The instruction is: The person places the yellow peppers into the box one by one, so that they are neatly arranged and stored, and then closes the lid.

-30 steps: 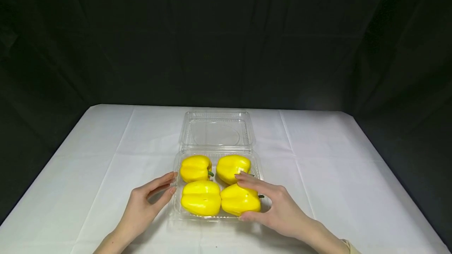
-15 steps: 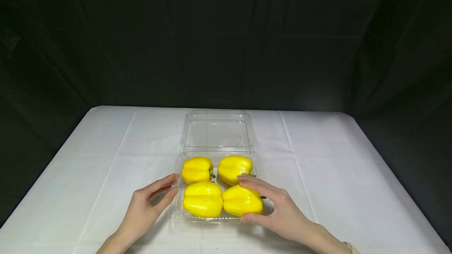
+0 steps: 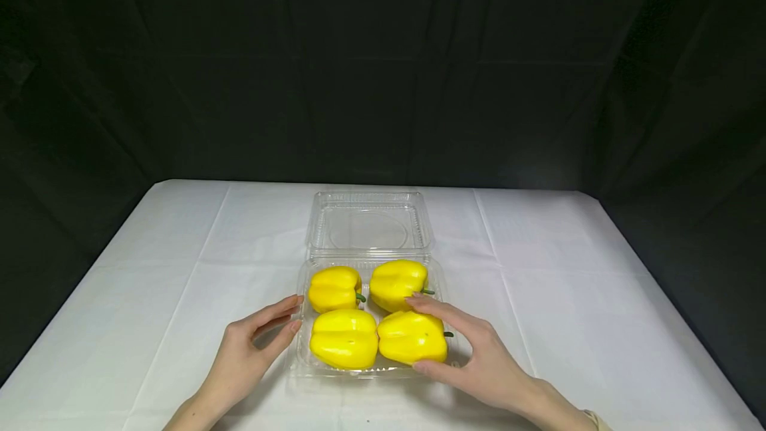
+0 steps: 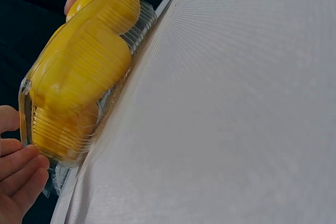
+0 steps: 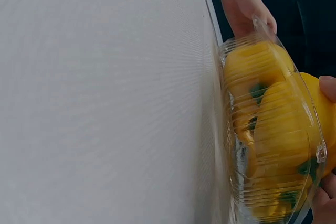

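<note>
An open clear plastic clamshell container (image 3: 371,372) holds several yellow bell peppers. Its near row has a left bell pepper (image 3: 344,339) and a right bell pepper (image 3: 413,339). Thumb and fingers of my right hand (image 3: 487,351) span the near right pepper: thumb at its front side, fingertips at its back side, beside the far right pepper (image 3: 396,283). At the far left lies another pepper (image 3: 334,288) with a green stem. My left hand (image 3: 239,354) touches the container's left side with gently bent fingers (image 4: 26,158) in the left wrist view.
The transparent lid (image 3: 370,221) lies folded back flat behind the base. A white cloth (image 3: 149,324) covers the table, and a black curtain (image 3: 383,65) hangs behind and at both sides.
My right hand has shifted slightly right, uncovering more of the near right pepper and its stem. The far right pepper has moved a little away from me. My left hand has stayed at the container's side.
</note>
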`<state>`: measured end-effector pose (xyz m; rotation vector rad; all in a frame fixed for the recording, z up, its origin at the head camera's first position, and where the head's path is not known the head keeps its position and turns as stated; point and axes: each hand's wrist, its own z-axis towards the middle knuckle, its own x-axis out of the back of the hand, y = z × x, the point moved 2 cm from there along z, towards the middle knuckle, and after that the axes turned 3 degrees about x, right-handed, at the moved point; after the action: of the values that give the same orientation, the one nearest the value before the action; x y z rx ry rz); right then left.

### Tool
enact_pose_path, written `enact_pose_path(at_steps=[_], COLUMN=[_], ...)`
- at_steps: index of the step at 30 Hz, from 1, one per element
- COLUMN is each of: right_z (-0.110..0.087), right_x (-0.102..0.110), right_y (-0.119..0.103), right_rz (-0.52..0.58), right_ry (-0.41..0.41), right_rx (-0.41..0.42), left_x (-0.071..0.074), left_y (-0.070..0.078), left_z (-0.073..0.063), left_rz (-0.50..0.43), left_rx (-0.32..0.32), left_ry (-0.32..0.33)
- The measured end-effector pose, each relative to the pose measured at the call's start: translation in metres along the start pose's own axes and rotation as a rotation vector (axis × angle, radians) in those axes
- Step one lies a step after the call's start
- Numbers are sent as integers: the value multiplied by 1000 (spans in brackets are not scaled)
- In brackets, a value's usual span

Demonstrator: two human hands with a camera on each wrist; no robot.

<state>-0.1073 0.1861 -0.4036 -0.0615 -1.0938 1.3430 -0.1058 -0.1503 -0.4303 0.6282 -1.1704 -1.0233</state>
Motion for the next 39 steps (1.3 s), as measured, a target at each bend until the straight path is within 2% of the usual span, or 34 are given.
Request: enact_pose_path(at_steps=[9,13,22,29,34,39], right_z=[1,1,2,5,4,1], right_x=[1,1,-1,-2,-2,-1], right_y=[2,0,-5,-9,-9,-8], right_rz=[10,3,-13,-43,-90,-134], right_ry=[40,50,33,38,35,14], right_rx=[50,24,-89,-89,-76,-101], left_x=[0,0,0,0,0,-1], left_y=[0,0,-1,-1,-1,1], left_z=[0,0,0,1,0,-1], left_rz=[0,2,-8,-15,-15,-24], left_rx=[-15,-23,-45,-67,-55,-42], left_ry=[0,4,17,23,19,6])
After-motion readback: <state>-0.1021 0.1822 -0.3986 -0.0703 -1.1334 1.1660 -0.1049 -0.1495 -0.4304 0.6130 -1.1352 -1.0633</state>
